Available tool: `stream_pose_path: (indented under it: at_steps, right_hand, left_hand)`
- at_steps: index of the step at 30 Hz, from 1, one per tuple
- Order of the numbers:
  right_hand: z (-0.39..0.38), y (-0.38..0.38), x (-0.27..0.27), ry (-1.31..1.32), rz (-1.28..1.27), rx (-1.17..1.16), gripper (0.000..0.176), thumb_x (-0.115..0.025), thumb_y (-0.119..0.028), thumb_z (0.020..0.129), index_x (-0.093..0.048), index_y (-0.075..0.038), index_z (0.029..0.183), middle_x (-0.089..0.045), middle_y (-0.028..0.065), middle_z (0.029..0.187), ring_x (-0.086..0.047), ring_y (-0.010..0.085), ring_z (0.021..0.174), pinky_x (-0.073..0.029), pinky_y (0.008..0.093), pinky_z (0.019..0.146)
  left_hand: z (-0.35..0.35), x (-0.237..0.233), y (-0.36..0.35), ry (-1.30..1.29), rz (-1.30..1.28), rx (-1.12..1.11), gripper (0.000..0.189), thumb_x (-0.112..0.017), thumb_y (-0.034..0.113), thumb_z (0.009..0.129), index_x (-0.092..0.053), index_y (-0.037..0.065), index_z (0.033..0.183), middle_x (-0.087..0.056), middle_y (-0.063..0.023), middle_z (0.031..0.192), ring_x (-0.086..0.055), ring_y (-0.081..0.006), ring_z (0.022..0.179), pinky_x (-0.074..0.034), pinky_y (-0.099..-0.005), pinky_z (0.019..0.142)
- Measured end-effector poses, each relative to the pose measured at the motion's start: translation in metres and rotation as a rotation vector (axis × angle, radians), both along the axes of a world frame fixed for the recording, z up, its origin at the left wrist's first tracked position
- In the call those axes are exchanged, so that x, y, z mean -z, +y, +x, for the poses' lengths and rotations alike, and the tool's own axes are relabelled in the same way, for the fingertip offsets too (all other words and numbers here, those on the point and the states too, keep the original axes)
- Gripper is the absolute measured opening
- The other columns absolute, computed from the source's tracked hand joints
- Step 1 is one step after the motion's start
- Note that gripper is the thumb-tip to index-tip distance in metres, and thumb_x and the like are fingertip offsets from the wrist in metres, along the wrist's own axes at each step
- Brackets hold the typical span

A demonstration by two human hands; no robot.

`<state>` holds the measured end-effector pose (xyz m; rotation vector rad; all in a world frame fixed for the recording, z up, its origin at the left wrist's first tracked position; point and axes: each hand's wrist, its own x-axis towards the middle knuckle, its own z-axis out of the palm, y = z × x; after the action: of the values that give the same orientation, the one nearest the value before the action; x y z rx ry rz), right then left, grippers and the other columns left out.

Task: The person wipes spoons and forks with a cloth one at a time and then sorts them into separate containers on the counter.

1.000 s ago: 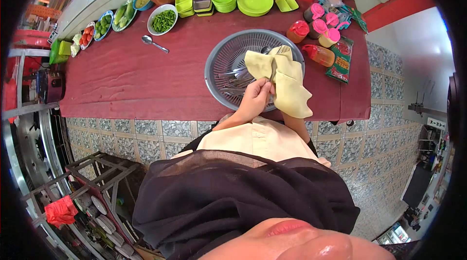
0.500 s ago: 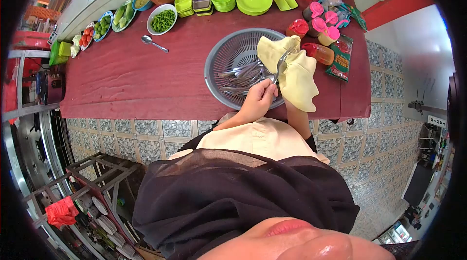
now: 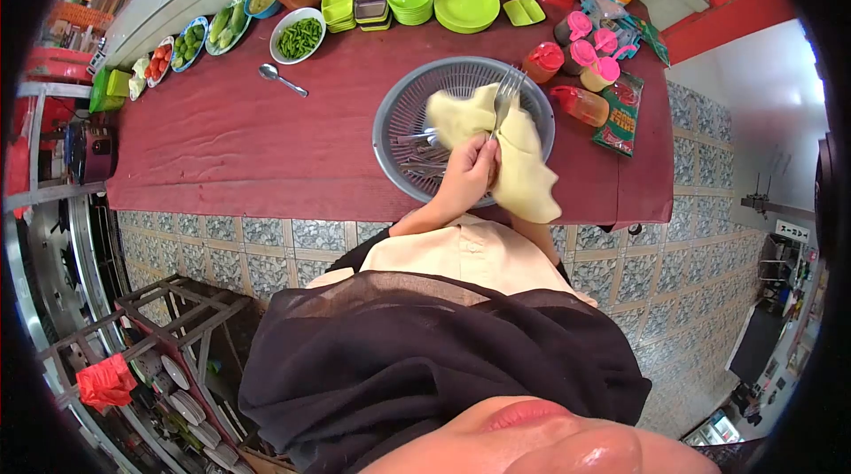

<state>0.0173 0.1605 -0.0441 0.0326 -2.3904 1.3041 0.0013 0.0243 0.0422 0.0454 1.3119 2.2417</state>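
Observation:
My left hand (image 3: 470,174) pinches the handle of a metal fork (image 3: 506,97), its tines pointing up and away from me. A pale yellow cloth (image 3: 526,164) is bunched around the fork and drapes over my right hand, whose fingers are hidden inside it; only the forearm (image 3: 537,235) shows below. Both hands are above the near side of a grey plastic basket (image 3: 386,142). Inside the basket lies a pile of metal cutlery (image 3: 424,158), partly covered by my left hand and the cloth.
A lone spoon (image 3: 284,81) lies on the dark red tablecloth (image 3: 230,137). Bowls of vegetables, green plates (image 3: 466,5) and cutlery bins line the back. To the basket's right are a red-lidded jar (image 3: 542,61), a sauce bottle (image 3: 581,105), pink-lidded containers (image 3: 581,55) and a green packet (image 3: 620,115).
The cloth and my right hand have moved left, towards my left hand. The fork now stands more upright, with the cloth wrapped about it. My left hand has shifted slightly.

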Motion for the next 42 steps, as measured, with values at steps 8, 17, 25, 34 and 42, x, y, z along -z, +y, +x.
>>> stream_pose_path:
  at_steps: [8, 17, 25, 34, 42]
  right_hand:
    - [-0.017, 0.006, 0.002, -0.037, -0.112, -0.021, 0.036, -0.055, -0.027, 0.08, -0.052, -0.006, 0.109, -0.056, 0.0083, 0.099, -0.054, 0.0241, 0.088, -0.044, 0.0345, 0.077]
    - [-0.014, 0.005, 0.012, -0.037, -0.105, -0.043, 0.037, -0.053, -0.028, 0.082, -0.05, -0.006, 0.112, -0.056, 0.008, 0.101, -0.054, 0.0227, 0.089, -0.044, 0.0333, 0.078]
    - [-0.012, 0.008, 0.011, -0.031, -0.127, -0.034, 0.038, -0.05, -0.028, 0.084, -0.048, -0.005, 0.114, -0.055, 0.0078, 0.102, -0.054, 0.0215, 0.091, -0.043, 0.0322, 0.079]
    - [-0.027, 0.02, 0.0, -0.039, -0.211, 0.009, 0.038, -0.048, -0.029, 0.086, -0.047, -0.005, 0.116, -0.055, 0.0075, 0.105, -0.053, 0.0201, 0.092, -0.043, 0.0311, 0.08]
    - [-0.013, 0.01, 0.015, -0.038, -0.133, -0.032, 0.039, -0.046, -0.029, 0.088, -0.045, -0.005, 0.118, -0.054, 0.0073, 0.106, -0.053, 0.0189, 0.093, -0.043, 0.03, 0.08]
  left_hand:
    - [0.005, 0.002, -0.001, 0.253, -0.316, -0.064, 0.021, -0.042, 0.01, 0.092, -0.049, 0.001, 0.074, -0.045, 0.0003, 0.057, -0.038, -0.0052, 0.051, -0.031, -0.0228, 0.046]
    - [0.009, 0.0, -0.001, 0.189, -0.225, -0.073, 0.021, -0.042, 0.011, 0.092, -0.049, 0.002, 0.074, -0.043, 0.002, 0.054, -0.036, -0.0049, 0.048, -0.029, -0.0215, 0.044]
    - [0.003, -0.009, -0.004, 0.154, -0.221, -0.022, 0.022, -0.042, 0.011, 0.093, -0.047, 0.003, 0.074, -0.042, 0.0025, 0.056, -0.038, -0.004, 0.05, -0.031, -0.0211, 0.044]
    - [0.017, 0.002, -0.006, 0.252, -0.36, -0.007, 0.02, -0.043, 0.009, 0.091, -0.048, 0.002, 0.073, -0.043, -0.0002, 0.057, -0.037, -0.0055, 0.05, -0.029, -0.0227, 0.045]
    - [0.012, -0.01, -0.002, 0.104, -0.227, -0.069, 0.021, -0.042, 0.008, 0.091, -0.045, 0.002, 0.072, -0.042, 0.0018, 0.057, -0.036, -0.0043, 0.049, -0.029, -0.0213, 0.043]
